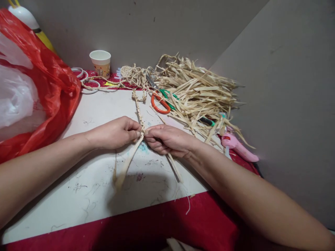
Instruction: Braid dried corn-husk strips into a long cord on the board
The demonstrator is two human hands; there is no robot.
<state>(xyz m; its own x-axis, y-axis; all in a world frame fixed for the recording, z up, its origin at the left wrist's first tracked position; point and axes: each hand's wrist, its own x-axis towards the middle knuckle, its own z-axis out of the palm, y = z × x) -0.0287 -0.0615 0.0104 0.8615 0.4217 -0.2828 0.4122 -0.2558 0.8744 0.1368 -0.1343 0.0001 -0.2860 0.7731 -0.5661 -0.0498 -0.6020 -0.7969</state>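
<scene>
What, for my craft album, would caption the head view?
Left hand and right hand hold a pale braid above a white board.

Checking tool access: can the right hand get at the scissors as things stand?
Likely yes, if the right hand first lets go of the braid. The scissors lie just beyond that hand, orange handle largely uncovered.

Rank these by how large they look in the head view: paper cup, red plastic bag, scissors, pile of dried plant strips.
1. Red plastic bag, cut off by the frame edge
2. Pile of dried plant strips
3. Paper cup and scissors: too close to rank
</scene>
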